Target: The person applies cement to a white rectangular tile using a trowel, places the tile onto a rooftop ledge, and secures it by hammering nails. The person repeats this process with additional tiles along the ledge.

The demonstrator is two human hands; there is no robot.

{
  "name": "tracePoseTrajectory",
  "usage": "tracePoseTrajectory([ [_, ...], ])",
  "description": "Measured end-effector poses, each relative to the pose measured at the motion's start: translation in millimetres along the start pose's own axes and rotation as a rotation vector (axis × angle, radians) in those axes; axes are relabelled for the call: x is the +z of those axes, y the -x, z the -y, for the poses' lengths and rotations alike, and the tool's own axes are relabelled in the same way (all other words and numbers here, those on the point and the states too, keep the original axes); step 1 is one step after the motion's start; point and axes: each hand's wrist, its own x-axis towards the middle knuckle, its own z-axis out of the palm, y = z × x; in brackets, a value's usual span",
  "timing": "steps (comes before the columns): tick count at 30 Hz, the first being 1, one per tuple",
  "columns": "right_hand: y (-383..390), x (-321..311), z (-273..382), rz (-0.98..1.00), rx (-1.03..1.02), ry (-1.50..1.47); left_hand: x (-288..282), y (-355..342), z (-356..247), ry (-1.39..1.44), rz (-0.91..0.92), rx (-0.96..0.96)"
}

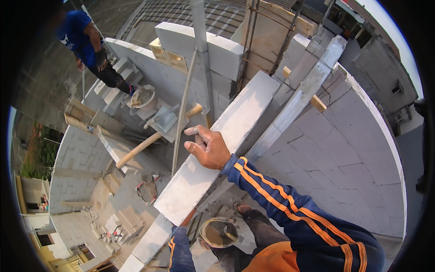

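A long pale concrete block (247,102) lies slantwise along the top of a block wall. Over its middle is my right hand (209,148), thumb and forefinger apart and the other fingers curled, with nothing seen between them. Whether that hand rests on the block, I cannot tell. My left hand (188,216) is beside the block's near end, and its fingers are hidden behind the block. Below, by my feet, stands a bucket (220,232) of grey mortar with a tool handle sticking out.
A metal beam (294,109) runs along the block's right side, near a tall block wall (335,149). Left are a slanting pole (183,109), a wooden pole (140,148) and another mortar bucket (144,97). A person in blue (86,38) stands far left. Loose blocks (124,222) lie below.
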Motion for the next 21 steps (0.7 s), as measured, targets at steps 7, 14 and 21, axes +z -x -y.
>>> tracePoseTrajectory([
  [7,-8,-18,20,0.046,0.009,-0.135,1,-4,-1,-0.082,-0.021,0.023],
  [14,-12,-20,21,0.026,-0.116,-0.136,0,6,-13,-0.14,0.044,0.116],
  [21,-10,-19,3,0.055,0.078,-0.167,7,5,-13,0.108,-0.202,0.126],
])
